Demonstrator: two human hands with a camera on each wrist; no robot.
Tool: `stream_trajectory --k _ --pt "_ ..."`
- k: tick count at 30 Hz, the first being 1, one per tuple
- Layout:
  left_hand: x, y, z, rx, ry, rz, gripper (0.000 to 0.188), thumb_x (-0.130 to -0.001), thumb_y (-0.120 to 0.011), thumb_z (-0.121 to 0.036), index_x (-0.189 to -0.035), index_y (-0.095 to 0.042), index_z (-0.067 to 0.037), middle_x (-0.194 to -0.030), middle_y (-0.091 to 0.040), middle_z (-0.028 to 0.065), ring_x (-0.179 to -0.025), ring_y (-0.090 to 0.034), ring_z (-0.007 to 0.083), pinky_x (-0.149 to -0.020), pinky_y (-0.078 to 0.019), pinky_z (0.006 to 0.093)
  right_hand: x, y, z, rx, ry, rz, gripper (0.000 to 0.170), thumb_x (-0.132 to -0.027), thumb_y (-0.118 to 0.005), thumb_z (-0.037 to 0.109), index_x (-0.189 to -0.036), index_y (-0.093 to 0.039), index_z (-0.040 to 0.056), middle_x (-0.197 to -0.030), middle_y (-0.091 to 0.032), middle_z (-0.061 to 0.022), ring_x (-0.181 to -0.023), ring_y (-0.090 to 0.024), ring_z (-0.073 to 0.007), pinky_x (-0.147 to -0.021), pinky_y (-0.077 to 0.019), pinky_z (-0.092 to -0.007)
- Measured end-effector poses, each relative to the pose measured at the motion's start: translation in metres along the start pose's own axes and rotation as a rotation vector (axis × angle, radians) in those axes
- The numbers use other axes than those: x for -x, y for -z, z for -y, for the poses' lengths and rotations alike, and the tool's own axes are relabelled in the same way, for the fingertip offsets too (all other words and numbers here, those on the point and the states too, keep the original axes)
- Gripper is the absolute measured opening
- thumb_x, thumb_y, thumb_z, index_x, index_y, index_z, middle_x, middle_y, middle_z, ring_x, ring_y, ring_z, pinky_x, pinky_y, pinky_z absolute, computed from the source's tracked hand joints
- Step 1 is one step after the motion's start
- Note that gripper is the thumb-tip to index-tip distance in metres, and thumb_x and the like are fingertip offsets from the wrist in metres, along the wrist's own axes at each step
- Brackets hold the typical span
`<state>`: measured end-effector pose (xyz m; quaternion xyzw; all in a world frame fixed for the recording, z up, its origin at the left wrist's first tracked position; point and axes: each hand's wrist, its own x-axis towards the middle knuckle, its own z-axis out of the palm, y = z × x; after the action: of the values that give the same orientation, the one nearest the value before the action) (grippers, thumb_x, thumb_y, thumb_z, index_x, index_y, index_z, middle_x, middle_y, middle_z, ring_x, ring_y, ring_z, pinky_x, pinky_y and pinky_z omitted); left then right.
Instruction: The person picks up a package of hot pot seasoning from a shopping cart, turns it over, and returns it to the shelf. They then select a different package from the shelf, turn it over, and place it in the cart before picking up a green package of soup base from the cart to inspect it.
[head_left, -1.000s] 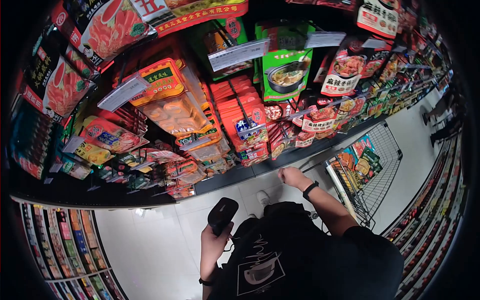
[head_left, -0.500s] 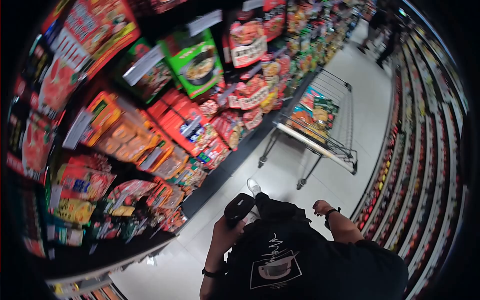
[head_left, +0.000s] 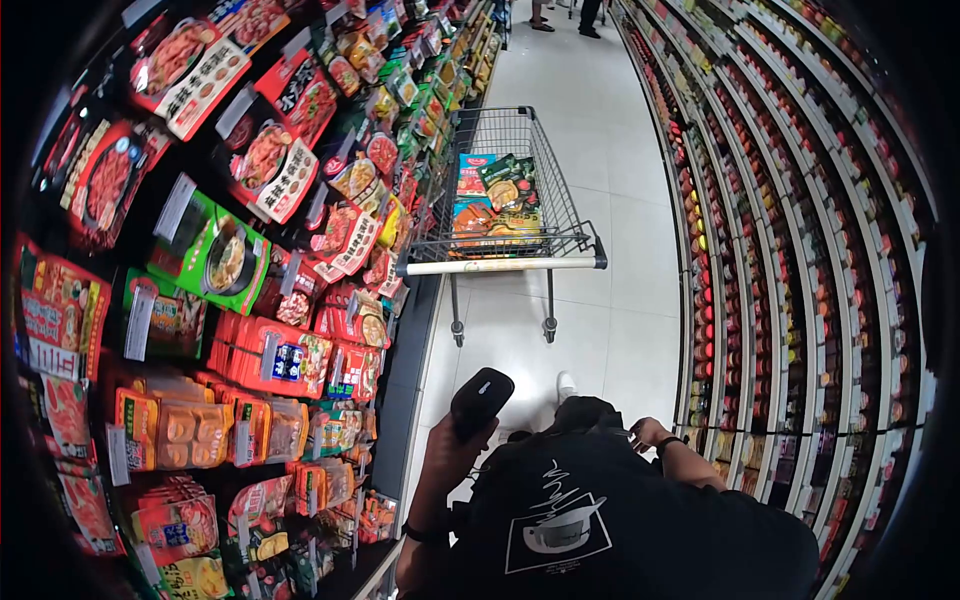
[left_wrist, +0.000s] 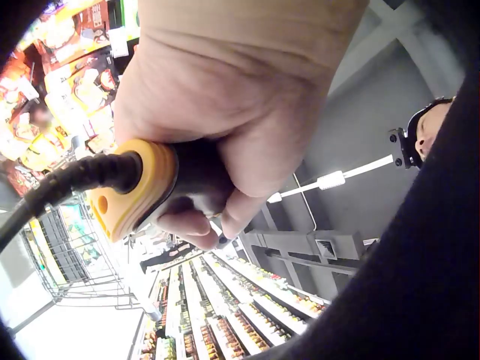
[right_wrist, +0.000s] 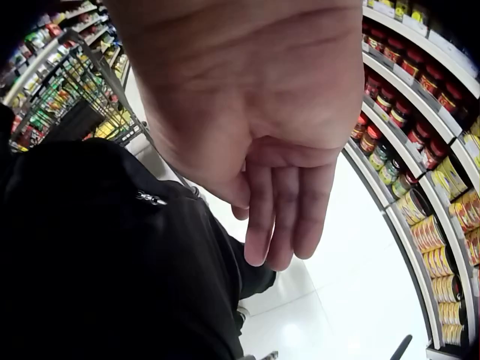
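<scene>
My left hand (head_left: 447,458) grips a black handheld barcode scanner (head_left: 483,400), held up in front of my body. In the left wrist view the fingers wrap round the handle of the scanner (left_wrist: 142,187), whose yellow end carries a ribbed black cord (left_wrist: 75,187). My right hand (head_left: 650,434) hangs beside my body on the right. Seen from the right wrist, the hand (right_wrist: 255,135) holds nothing, its fingers loosely extended downward. Ahead of me stands a wire shopping cart (head_left: 505,265) with several bright food packets (head_left: 497,200) in it, apart from both hands.
Hanging seasoning packets (head_left: 265,355) fill the dark rack along the left. Long shelves of jars (head_left: 790,300) line the right side. Between them runs a pale tiled aisle (head_left: 590,130), with people's legs (head_left: 590,18) at its far end.
My view has swung right, from facing the left rack to looking along the aisle, so the cart appears straight ahead. The right hand has drawn back to my side; the left keeps the scanner.
</scene>
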<state>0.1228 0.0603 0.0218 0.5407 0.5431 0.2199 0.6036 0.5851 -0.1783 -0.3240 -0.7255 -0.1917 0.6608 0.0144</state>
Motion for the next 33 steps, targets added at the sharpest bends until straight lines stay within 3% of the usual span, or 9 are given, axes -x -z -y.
stream_trajectory --k 5,6,8,13,17,18,24,26,33 --pt "-0.012 -0.039 -0.038 -0.084 0.032 0.047 0.028 -0.094 -0.083 -0.025 -0.106 -0.074 -0.001 -0.075 -0.071 0.0009 -0.066 -0.065 0.0081 -0.060 -0.0520 0.0289 -0.009 0.024 -0.022 -0.111 0.092 -0.083 0.051 -0.098 -0.059 0.002 -0.148 -0.056 -0.0022 -0.104 -0.077 -0.0239 -0.083 -0.080 -0.0317 -0.064 -0.0666 -0.0413" --pt "-0.015 -0.050 -0.041 -0.098 0.030 0.057 0.028 -0.094 -0.083 -0.024 -0.106 -0.074 -0.001 -0.076 -0.071 0.0009 -0.066 -0.064 0.0081 -0.061 -0.0521 0.0288 -0.015 0.033 -0.022 -0.030 0.105 -0.125 0.041 -0.101 -0.055 0.005 -0.141 -0.062 -0.0026 -0.098 -0.078 -0.0225 -0.077 -0.079 -0.0293 -0.060 -0.0656 -0.0387" --pt "-0.027 -0.074 -0.039 -0.130 0.079 0.082 0.026 -0.095 -0.082 -0.022 -0.108 -0.074 -0.001 -0.079 -0.071 0.0015 -0.068 -0.064 0.0082 -0.062 -0.0520 0.0284 -0.011 0.052 -0.024 -0.157 0.093 -0.194 0.030 -0.108 -0.052 0.010 -0.133 -0.062 -0.0028 -0.095 -0.077 -0.0235 -0.073 -0.078 -0.0334 -0.060 -0.0667 -0.0458" --pt "-0.050 -0.146 -0.068 -0.158 0.014 0.103 0.027 -0.096 -0.081 -0.019 -0.114 -0.073 -0.001 -0.082 -0.071 0.0016 -0.072 -0.065 0.0081 -0.064 -0.0525 0.0274 -0.007 0.125 -0.054 -0.331 0.132 -0.195 0.028 -0.114 -0.050 0.020 -0.133 -0.058 0.0010 -0.094 -0.079 -0.0197 -0.071 -0.078 -0.0272 -0.059 -0.0640 -0.0385" --pt "-0.075 -0.217 -0.089 -0.070 -0.021 0.075 0.022 -0.097 -0.080 -0.019 -0.111 -0.073 -0.003 -0.076 -0.066 0.0005 -0.067 -0.060 0.0079 -0.062 -0.0496 0.0282 -0.011 0.205 -0.104 -0.399 0.093 -0.245 0.024 -0.113 -0.050 0.018 -0.128 -0.059 0.0024 -0.091 -0.078 -0.0180 -0.066 -0.076 -0.0252 -0.053 -0.0613 -0.0376" --pt "-0.080 -0.235 -0.097 -0.067 0.005 0.057 0.022 -0.097 -0.080 -0.019 -0.111 -0.073 -0.003 -0.076 -0.067 0.0007 -0.067 -0.060 0.0080 -0.062 -0.0498 0.0281 -0.009 0.227 -0.114 -0.387 0.074 -0.246 0.026 -0.108 -0.054 0.012 -0.129 -0.061 -0.0007 -0.094 -0.078 -0.0195 -0.067 -0.077 -0.0292 -0.059 -0.0647 -0.0412" --pt "-0.105 -0.316 -0.129 -0.046 -0.020 -0.014 0.021 -0.096 -0.080 -0.016 -0.110 -0.073 -0.002 -0.076 -0.069 0.0014 -0.067 -0.063 0.0084 -0.064 -0.0513 0.0270 -0.047 0.364 -0.178 -0.135 0.030 -0.303 0.026 -0.104 -0.054 0.014 -0.116 -0.072 -0.0001 -0.088 -0.078 -0.0158 -0.067 -0.078 -0.0290 -0.054 -0.0632 -0.0418" --pt "-0.112 -0.326 -0.146 -0.035 0.029 -0.024 0.021 -0.096 -0.080 -0.015 -0.110 -0.073 -0.002 -0.077 -0.070 0.0013 -0.068 -0.064 0.0083 -0.065 -0.0518 0.0267 -0.034 0.393 -0.147 -0.205 0.037 -0.373 0.027 -0.102 -0.054 0.013 -0.101 -0.077 -0.0020 -0.084 -0.077 -0.0186 -0.066 -0.077 -0.0282 -0.055 -0.0629 -0.0416" --pt "-0.162 -0.344 -0.177 0.015 0.162 -0.040 0.024 -0.097 -0.080 -0.017 -0.111 -0.073 0.000 -0.076 -0.069 -0.0010 -0.066 -0.063 0.0069 -0.063 -0.0512 0.0257 -0.076 0.452 -0.015 -0.285 0.221 -0.284 0.020 -0.107 -0.054 0.011 -0.120 -0.064 -0.0005 -0.088 -0.074 -0.0130 -0.062 -0.071 -0.0190 -0.053 -0.0573 -0.0318"
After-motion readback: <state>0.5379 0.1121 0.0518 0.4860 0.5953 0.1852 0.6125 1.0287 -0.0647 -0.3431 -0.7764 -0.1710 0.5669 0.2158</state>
